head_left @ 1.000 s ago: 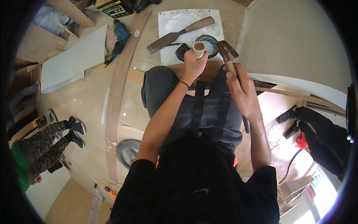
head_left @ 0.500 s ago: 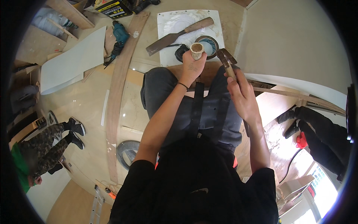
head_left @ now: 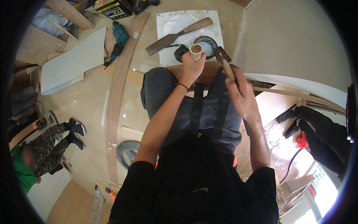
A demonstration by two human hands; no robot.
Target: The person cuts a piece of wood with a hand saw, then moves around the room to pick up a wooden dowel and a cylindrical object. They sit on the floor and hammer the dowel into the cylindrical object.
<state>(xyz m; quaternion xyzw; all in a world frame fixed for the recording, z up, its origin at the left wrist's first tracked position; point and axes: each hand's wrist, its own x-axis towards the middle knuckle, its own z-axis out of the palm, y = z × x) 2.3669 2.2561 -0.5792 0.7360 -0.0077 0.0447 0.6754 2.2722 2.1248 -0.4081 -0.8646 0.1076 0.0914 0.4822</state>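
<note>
My left hand (head_left: 192, 71) is closed round the upright wooden handle of a chisel (head_left: 196, 47); its round butt faces up and the blade is hidden below. In my right hand (head_left: 243, 95) is a hammer (head_left: 229, 71), its dark metal head just right of the chisel and apart from it. Beyond my hands lies a white board (head_left: 164, 22). On it rest a wide flat blade with a wooden handle (head_left: 169, 39), a roll of tape (head_left: 212, 40) and a black tape measure (head_left: 179, 52). Both hands are above a wooden piece (head_left: 209, 71) between my knees.
To the left lie a power drill (head_left: 120, 34), a long plank (head_left: 118, 87) and a white sheet (head_left: 74, 59). A can (head_left: 115, 10) stands at the far left. One person's legs (head_left: 56, 138) show at left, another's (head_left: 317, 121) at right. A pale panel (head_left: 294, 44) fills the far right.
The hammer has tilted in my right hand, its head shifting slightly left and up, with more of the handle showing. My left hand and the chisel stay nearly still.
</note>
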